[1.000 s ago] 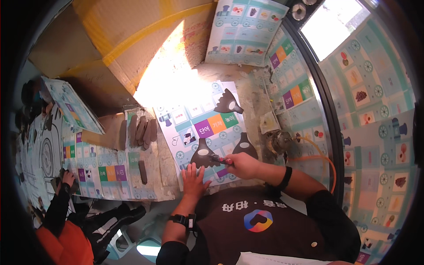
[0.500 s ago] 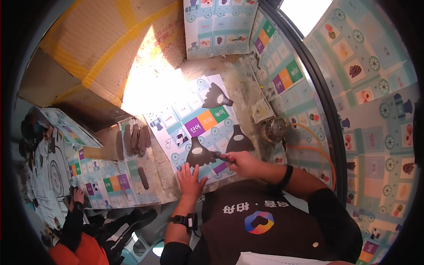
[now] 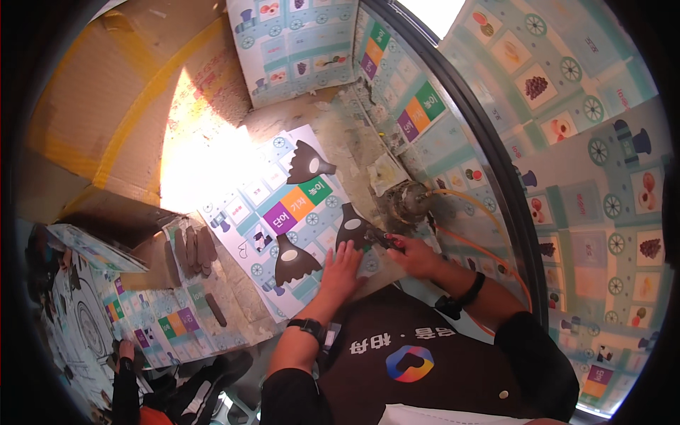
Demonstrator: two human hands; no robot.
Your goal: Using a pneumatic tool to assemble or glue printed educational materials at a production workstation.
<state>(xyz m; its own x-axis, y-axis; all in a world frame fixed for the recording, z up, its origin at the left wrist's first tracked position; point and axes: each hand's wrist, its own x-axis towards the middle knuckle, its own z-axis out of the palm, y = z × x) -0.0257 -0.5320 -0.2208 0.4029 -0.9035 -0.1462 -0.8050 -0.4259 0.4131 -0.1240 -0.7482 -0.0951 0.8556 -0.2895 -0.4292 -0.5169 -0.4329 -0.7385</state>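
Observation:
Three dark fan-shaped pieces with scalloped edges and an oval hole lie on a printed sheet (image 3: 327, 221): a far piece (image 3: 309, 163), a left piece (image 3: 294, 263) and a right piece (image 3: 353, 227). My left hand (image 3: 343, 273) rests with fingers stretched out, fingertips at the near edge of the right piece. Wrapped round a red-and-black plier-like hand tool (image 3: 388, 241), my right hand (image 3: 418, 256) brings its dark tip against that same piece's right edge. Exactly what the tip does is too small to tell.
Several long dark strips (image 3: 193, 249) lie to the left, with a single strip (image 3: 216, 309) nearer. A dirty round metal device (image 3: 409, 202) with an orange hose (image 3: 471, 244) stands at right. Taped cardboard (image 3: 106, 106) rises far left. Another person's hand (image 3: 126, 350) shows lower left.
Both hands and the tool have gone from the left fan-shaped piece to the right one. The whole view has shifted, so the sheet and surroundings appear further left.

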